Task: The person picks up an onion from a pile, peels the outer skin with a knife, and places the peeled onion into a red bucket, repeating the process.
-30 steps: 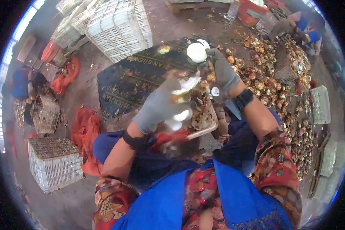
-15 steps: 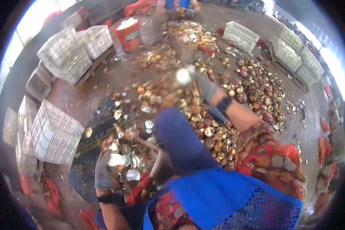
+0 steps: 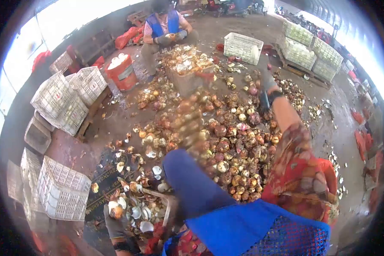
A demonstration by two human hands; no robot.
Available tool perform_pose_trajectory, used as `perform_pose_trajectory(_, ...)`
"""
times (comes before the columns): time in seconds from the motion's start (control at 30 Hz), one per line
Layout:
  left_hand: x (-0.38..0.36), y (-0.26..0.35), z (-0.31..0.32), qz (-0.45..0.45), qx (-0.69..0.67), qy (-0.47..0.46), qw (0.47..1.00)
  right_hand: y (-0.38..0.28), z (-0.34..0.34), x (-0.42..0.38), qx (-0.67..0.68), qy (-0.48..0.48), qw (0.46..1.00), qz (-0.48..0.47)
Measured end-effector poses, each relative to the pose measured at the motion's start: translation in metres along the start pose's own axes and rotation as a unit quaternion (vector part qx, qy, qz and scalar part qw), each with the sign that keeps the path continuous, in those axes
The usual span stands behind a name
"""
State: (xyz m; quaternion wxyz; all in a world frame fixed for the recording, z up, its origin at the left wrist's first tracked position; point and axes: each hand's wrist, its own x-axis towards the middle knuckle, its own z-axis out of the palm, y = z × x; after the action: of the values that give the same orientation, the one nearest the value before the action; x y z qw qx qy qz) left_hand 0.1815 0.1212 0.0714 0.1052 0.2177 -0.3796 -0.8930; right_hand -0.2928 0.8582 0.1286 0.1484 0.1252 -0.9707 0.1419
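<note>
My left hand [image 3: 115, 225], in a grey glove with a dark wrist band, is at the lower left. Its fingers are closed around an onion-like bulb [image 3: 116, 210], part white and part orange-brown. Beside it a basin [image 3: 170, 209] holds white, cup-shaped peels [image 3: 146, 226]. My right hand [image 3: 267, 80], also gloved, reaches far forward over the heap of unpeeled bulbs [image 3: 243, 158]. Blur hides its fingers. A dark, long object [image 3: 264, 101] lies along its wrist. Past its fingers, a blurred white bulb-like shape [image 3: 255, 55] shows against a white crate [image 3: 242, 46].
Opposite, a person in a blue vest [image 3: 166, 25] holds a bulb behind a peel-filled container [image 3: 187, 83]. A red bucket [image 3: 122, 73] with white bulbs stands to the left. White crates [image 3: 64, 190] line the left side; stacked crates [image 3: 298, 52] stand at the back right.
My right hand has swung forward and right, and the white bulb beside it has moved toward the far crate. My view has tilted up, showing more of the other person. A bulb now shows at my left hand.
</note>
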Motion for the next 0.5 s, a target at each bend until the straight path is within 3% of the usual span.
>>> perform_pose_trajectory(0.03, 0.003, -0.008, -0.009, 0.136, 0.263, -0.009, 0.955, 0.021, 0.001, 0.027, -0.077, -0.031, 0.996, -0.043)
perform_pose_trajectory(0.07, 0.006, -0.008, -0.004, 0.141, 0.260, -0.015, 0.955, 0.058, 0.027, 0.050, -0.150, -0.044, 0.982, -0.102)
perform_pose_trajectory(0.13, -0.001, -0.009, 0.003, 0.176, 0.308, -0.020, 0.935, -0.138, -0.051, -0.013, -0.133, -0.213, 0.965, 0.080)
perform_pose_trajectory(0.17, -0.002, 0.006, 0.012, -0.032, 0.019, -0.039, 0.999, -0.136, -0.011, -0.018, -0.128, -0.203, 0.970, 0.027)
perform_pose_trajectory(0.2, -0.003, 0.004, 0.015, -0.028, 0.015, -0.033, 0.999, -0.134, 0.029, -0.020, -0.120, -0.194, 0.973, -0.026)
perform_pose_trajectory(0.27, -0.011, 0.001, 0.024, -0.006, -0.001, 0.016, 1.000, -0.206, 0.013, -0.063, -0.138, -0.131, 0.951, -0.242)
perform_pose_trajectory(0.3, -0.028, -0.002, 0.057, 0.065, 0.083, 0.011, 0.994, -0.195, 0.062, -0.052, 0.045, -0.114, 0.963, -0.239)
perform_pose_trajectory(0.33, -0.024, 0.001, 0.040, 0.059, 0.090, 0.012, 0.994, -0.182, 0.108, -0.039, 0.222, -0.089, 0.944, -0.227)
perform_pose_trajectory(0.4, -0.008, 0.006, -0.006, -0.018, -0.021, 0.002, 1.000, -0.254, 0.059, -0.049, 0.191, -0.097, 0.951, -0.222)
perform_pose_trajectory(0.43, -0.022, 0.015, 0.015, -0.037, 0.006, -0.036, 0.999, -0.275, 0.067, -0.042, 0.192, -0.102, 0.951, -0.221)
perform_pose_trajectory(0.5, -0.015, 0.017, 0.012, -0.016, -0.004, -0.001, 1.000, -0.312, 0.080, -0.008, 0.404, -0.164, 0.895, -0.094)
